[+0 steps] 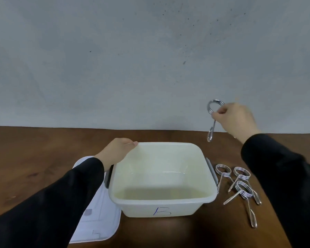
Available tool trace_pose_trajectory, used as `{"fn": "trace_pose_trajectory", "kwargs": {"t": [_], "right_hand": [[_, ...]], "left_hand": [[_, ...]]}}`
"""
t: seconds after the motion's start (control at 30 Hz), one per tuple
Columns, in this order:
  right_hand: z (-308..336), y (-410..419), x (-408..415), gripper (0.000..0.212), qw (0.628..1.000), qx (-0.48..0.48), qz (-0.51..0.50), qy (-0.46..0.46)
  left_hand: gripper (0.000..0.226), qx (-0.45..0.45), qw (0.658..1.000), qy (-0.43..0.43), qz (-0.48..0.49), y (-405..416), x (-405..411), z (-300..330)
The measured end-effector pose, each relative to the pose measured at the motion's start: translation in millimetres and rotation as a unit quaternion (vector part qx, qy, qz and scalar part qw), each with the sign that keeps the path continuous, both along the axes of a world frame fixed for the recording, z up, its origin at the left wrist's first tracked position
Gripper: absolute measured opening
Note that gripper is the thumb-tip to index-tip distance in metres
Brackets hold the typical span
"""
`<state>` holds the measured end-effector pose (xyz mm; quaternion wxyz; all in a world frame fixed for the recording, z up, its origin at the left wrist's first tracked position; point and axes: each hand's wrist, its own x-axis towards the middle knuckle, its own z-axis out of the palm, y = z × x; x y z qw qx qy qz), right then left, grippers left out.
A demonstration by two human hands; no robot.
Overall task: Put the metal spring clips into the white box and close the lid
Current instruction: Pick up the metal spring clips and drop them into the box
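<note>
The white box [206,197] stands open in the middle of the wooden table, marked with a blue "B" on its front and with nothing visible inside. My left hand [117,152] grips its far left corner rim. My right hand [234,118] is raised above the table to the right of the box, pinching a metal spring clip [211,120] that hangs with one handle pointing down. Three more spring clips [240,185] lie overlapping on the table just right of the box. The white lid [104,222] lies flat to the left of the box, partly under my left sleeve.
Grey latch handles [211,170] stick out on the box's left and right sides. A grey wall [132,59] rises right behind the table's far edge. Bare brown tabletop [34,154] extends to the left of the lid.
</note>
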<state>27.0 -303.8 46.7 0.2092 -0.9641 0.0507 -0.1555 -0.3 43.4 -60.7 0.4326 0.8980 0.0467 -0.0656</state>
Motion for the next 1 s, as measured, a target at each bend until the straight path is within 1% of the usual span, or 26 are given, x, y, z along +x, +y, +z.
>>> {"fn": "trace_pose_trajectory", "kwargs": {"t": [0.03,0.1,0.17,0.27,0.4,0.47,0.57,0.67,0.73,0.83,0.93,1.0], "right_hand": [[18.9,17.8,-7.8,0.017,1.0,-0.004,0.027,0.012],[38.7,59.4,-25.5,0.022,0.994,-0.011,0.092,0.053],[30.5,102.0,-37.8,0.034,0.982,-0.034,0.149,0.11],[-17.6,157.6,-42.0,0.042,0.955,-0.059,0.196,0.215],[-85.9,199.9,-41.7,0.031,0.92,-0.109,0.218,0.307],[-105.0,212.6,-42.8,0.018,0.911,-0.114,0.227,0.324],[-116.7,228.7,-42.1,0.028,0.899,-0.135,0.243,0.338],[-123.3,238.2,-44.2,0.03,0.887,-0.165,0.244,0.356],[-126.4,240.0,-46.5,0.025,0.886,-0.164,0.245,0.359],[-131.2,236.8,-46.4,0.008,0.891,-0.145,0.247,0.351],[-130.1,232.9,-45.7,0.014,0.893,-0.133,0.252,0.348],[-123.4,228.3,-45.4,0.014,0.893,-0.136,0.27,0.333]], "left_hand": [[0.04,-0.007,1.0,0.004,-0.002,1.1,0.8,-0.4],[0.043,-0.02,1.0,0.014,-0.008,3.7,2.5,-0.7],[0.044,-0.038,0.999,0.021,-0.016,6.2,3.8,-1.4],[0.045,-0.054,0.998,0.013,-0.027,8.1,3.3,-1.7],[0.036,-0.066,0.997,-0.009,-0.034,6.4,3.6,-2.8],[0.04,-0.068,0.997,-0.007,-0.025,5.5,4.4,-3.5],[0.041,-0.072,0.997,-0.012,-0.02,6.7,4.0,-6.8],[0.04,-0.076,0.997,-0.025,-0.018,6.5,1.9,-8.0],[0.041,-0.068,0.997,-0.03,-0.017,6.1,0.4,-7.5],[0.039,-0.067,0.997,-0.029,-0.012,6.1,0.7,-8.7],[0.037,-0.068,0.997,-0.027,-0.01,5.8,-1.0,-7.2],[0.036,-0.067,0.997,-0.027,-0.013,5.9,-2.1,-5.7]]}}
